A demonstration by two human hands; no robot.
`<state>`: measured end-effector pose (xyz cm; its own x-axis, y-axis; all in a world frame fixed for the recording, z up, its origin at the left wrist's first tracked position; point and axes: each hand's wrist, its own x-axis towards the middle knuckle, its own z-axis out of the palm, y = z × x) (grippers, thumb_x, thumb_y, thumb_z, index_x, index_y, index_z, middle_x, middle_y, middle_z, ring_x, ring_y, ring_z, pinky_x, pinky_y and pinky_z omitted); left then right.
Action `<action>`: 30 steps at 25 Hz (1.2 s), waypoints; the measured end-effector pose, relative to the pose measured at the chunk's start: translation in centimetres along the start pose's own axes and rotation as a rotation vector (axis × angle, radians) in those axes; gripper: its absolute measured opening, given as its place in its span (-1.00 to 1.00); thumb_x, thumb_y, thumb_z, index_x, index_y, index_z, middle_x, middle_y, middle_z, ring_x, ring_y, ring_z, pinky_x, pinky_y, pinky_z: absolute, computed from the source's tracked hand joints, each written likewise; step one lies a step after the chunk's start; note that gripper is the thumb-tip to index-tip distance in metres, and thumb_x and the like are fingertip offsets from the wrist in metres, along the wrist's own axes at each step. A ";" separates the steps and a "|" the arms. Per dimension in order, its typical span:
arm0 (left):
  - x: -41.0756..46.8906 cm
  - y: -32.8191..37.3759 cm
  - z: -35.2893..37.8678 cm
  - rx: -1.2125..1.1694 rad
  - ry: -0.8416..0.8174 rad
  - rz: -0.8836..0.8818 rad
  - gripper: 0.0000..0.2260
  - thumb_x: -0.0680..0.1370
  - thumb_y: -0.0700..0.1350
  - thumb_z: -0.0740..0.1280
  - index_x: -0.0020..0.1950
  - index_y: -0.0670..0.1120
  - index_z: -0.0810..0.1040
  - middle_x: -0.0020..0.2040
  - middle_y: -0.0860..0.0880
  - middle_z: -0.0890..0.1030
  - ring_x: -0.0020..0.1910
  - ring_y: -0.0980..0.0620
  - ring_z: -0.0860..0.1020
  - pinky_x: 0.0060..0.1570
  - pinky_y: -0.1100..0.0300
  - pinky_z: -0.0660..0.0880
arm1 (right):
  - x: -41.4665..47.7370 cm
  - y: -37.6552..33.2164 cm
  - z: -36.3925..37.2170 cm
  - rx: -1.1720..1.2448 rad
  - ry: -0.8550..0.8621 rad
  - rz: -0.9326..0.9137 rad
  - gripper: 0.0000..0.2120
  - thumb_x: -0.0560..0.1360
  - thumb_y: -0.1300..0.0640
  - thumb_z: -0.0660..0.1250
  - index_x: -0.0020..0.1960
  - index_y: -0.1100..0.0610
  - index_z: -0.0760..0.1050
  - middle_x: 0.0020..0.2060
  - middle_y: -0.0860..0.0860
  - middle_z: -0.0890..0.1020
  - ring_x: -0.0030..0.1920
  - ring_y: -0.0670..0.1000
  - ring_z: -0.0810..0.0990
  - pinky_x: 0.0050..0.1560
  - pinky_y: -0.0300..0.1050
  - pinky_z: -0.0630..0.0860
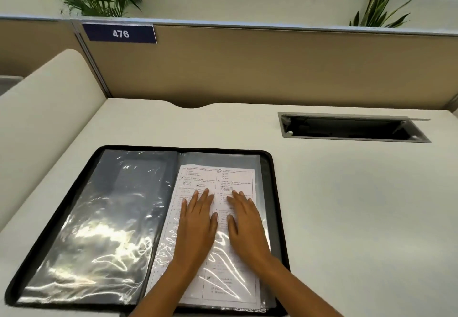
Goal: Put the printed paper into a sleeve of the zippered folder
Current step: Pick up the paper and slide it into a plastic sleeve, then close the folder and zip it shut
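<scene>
Both hands lie flat, palms down, side by side on the right-hand page of the open folder. The left hand (198, 220) has its fingers spread and straight, pointing to the far side; the right hand (244, 220) lies just beside it, thumbs nearly meeting. Neither hand grips anything; the fingers are open and pressed onto the surface, with the forearms coming in from the near edge.

Under them lies the printed paper (215, 217), upright and reaching from the near edge most of the way up the page. Glare streaks run across its lower half, so it seems to sit already under the clear plastic sleeve (257, 168), though whether its far end is fully covered cannot be told.

The step in hand looks like the last one: smoothing the sheet flat inside the sleeve. The next move probably calls for a sliding push toward the far edge to seat the paper squarely, then lifting both hands away.

The zippered folder (62, 207) lies open on the pale worktop (347, 205), its left page shiny and empty.
</scene>
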<state>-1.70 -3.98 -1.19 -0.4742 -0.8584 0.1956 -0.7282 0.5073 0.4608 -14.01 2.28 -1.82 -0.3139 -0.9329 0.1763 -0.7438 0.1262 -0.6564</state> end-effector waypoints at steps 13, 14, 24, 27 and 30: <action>-12.4 1.6 -3.2 -0.014 0.177 -0.032 -0.71 0.47 -0.31 0.38 0.16 -0.10 0.60 0.23 -0.11 0.59 0.24 -0.12 0.53 0.36 -0.14 0.30 | -12.4 -1.8 -1.2 -0.293 0.060 -0.026 -0.58 0.59 0.05 0.19 0.44 0.00 0.30 0.46 0.07 0.30 0.48 0.12 0.21 0.50 0.00 -0.05; -12.9 1.4 -3.4 -0.009 0.225 -0.072 -0.71 0.46 -0.31 0.39 0.16 -0.12 0.60 0.25 -0.14 0.57 0.25 -0.16 0.50 0.35 -0.17 0.33 | -12.4 -1.5 -1.5 -0.330 0.082 -0.030 -0.59 0.58 0.04 0.21 0.43 -0.03 0.33 0.44 0.07 0.34 0.47 0.15 0.24 0.48 0.02 0.00; -13.6 -0.5 -6.5 -0.537 0.614 -1.075 -0.41 0.48 -0.23 0.37 0.43 -0.22 0.16 0.48 -0.28 0.08 0.38 -0.33 0.18 0.36 -0.20 0.25 | -12.6 -0.2 -2.0 -0.356 0.123 -0.038 -0.59 0.57 0.02 0.17 0.41 -0.07 0.36 0.42 0.05 0.39 0.46 0.15 0.28 0.44 0.08 0.25; -13.1 -1.8 -7.7 -0.845 0.849 -1.215 -0.48 0.50 -0.25 0.31 0.41 -0.18 0.18 0.41 -0.26 0.25 0.28 -0.28 0.37 0.23 -0.16 0.42 | -12.6 -0.3 -2.2 -0.366 0.117 -0.042 -0.60 0.57 0.00 0.11 0.41 -0.06 0.36 0.41 0.05 0.39 0.45 0.15 0.29 0.42 0.10 0.28; -13.6 -3.2 -8.5 -1.138 1.035 -1.304 -0.57 0.49 -0.22 0.30 0.34 -0.16 0.31 0.21 -0.16 0.49 0.07 -0.14 0.52 0.10 -0.04 0.51 | -12.7 -0.5 -2.3 -0.365 0.116 -0.041 -0.59 0.58 -0.01 0.04 0.40 -0.06 0.37 0.40 0.06 0.42 0.44 0.16 0.32 0.41 0.10 0.30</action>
<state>11.26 5.40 2.00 0.6859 -0.5227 -0.5063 0.4463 -0.2474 0.8600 -11.05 14.83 -2.04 -0.3282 -0.8982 0.2925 -0.9118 0.2204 -0.3463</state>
